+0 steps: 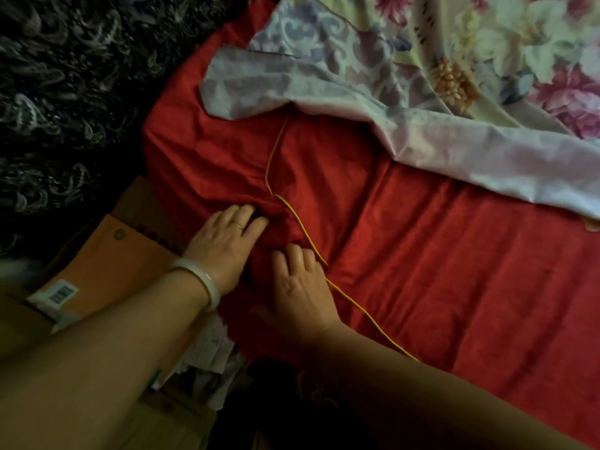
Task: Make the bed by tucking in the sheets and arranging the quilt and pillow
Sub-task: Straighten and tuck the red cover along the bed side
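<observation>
Both hands, the left hand point(227, 241) and right hand point(300, 287), press flat with fingers spread on a bunched fold of the red sheet point(438, 287) at the bed's edge, apparently smoothing it before tucking downward; the floral quilt point(422, 76) lies crumpled beyond them.

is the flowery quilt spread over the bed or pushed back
Pushed back: the floral quilt lies bunched at the top right, its edge turned over, leaving the red sheet bare.
</observation>
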Tool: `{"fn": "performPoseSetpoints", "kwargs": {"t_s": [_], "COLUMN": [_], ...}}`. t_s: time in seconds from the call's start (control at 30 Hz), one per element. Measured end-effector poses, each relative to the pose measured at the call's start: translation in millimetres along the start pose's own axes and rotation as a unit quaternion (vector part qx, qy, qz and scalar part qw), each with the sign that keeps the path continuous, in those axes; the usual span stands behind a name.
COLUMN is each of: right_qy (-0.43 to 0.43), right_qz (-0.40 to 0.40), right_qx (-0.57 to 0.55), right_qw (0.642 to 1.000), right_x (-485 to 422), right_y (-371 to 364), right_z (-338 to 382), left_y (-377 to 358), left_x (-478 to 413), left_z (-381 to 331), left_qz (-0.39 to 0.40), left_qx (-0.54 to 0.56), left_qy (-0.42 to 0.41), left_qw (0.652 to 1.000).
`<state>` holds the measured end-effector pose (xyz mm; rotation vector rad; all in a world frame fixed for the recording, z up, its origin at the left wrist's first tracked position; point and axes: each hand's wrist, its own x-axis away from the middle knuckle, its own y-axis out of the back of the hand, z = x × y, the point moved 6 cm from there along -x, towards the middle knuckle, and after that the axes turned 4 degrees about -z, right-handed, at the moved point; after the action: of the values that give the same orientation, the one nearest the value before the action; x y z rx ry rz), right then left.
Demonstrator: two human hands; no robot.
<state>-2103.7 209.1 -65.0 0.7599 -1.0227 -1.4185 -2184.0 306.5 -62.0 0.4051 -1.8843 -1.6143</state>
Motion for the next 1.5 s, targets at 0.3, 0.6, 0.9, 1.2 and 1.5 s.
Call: {"fn": "performPoseSetpoints", "kwargs": {"t_s": [0.3,0.6,0.9,1.2,1.5], "right_qy": [0.01,0.034,0.129,0.31,0.403], "right_qz": [-0.05,-0.001,0.297,0.081,0.133], "right_qx": [-0.048,-0.228,-0.043,0.105,0.091], "right_qw": [0.998,0.973,0.945,0.941,0.901], "right_x": [-8.5,12.8,12.2,14.7,21.9], "right_y": [-5.7,3.1,-59.4,-13.2,-28.5], "right_z": [-9.6,19.1,18.4,-10.1,2.4], "left_y": [14.2,-3.0,-40.2,-35.3,-26.5], "left_x": [-3.8,32.9,19.9,25.8,28.9], "left_z": [1.1,29.1,22.2,3.3,29.6], "left_qz": [-0.061,0.173,0.284,0.059,0.002], "left_qx": [0.005,0.004,-0.055,0.336,0.302], "left_qy": [-0.11,-0.053,0.148,0.434,0.536], "left_qw": [0.992,0.984,0.946,0.834,0.788]}}
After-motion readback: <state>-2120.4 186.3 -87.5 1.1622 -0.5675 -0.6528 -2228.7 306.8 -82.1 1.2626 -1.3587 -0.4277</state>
